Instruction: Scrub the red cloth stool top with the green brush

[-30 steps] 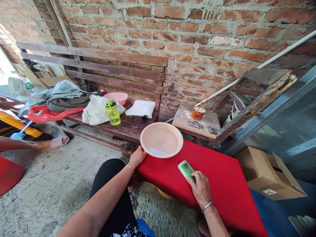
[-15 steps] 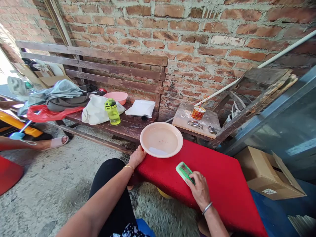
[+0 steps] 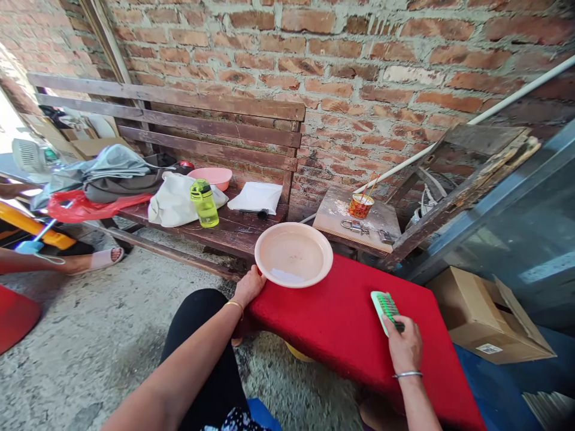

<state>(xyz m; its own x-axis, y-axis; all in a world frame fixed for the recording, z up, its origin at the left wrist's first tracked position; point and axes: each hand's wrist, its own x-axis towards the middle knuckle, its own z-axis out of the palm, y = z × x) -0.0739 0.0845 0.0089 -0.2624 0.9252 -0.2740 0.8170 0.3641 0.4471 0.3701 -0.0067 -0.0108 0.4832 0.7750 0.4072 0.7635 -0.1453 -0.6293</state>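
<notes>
- Clearly, your right hand [image 3: 405, 346] has closed round one end of the pale-green plastic brush with green bristles [image 3: 383, 311], thumb against one side and fingers against the other. Holding it by the end probably leaves the bristles free.
- The brush is over the right part of the bright red cloth [image 3: 332, 326] covering the low table; its bristles show rather than facing down. Whether its back touches the fabric, you can't tell from here.
- Your left hand [image 3: 248, 286] is at the cloth's near-left corner, just beside the basin, likely to steady you or the table. Its fingertips are partly hidden, so how tightly they press can't be told.
- The round, cream-pink plastic basin [image 3: 327, 263] holds water at the table's far-left end, presumably placed there to stay within your reach.
- Beyond it, the red-and-yellow printed paper cup [image 3: 360, 207] and silver metal padlock [image 3: 354, 226] are on a small wooden surface, perhaps to keep them apart from the water. The cup's print is too small to read.
- Right of the table, the brown cardboard box [image 3: 476, 320] bears a white label [image 3: 489, 348]; you can't read its writing, and no brand is legible.
</notes>
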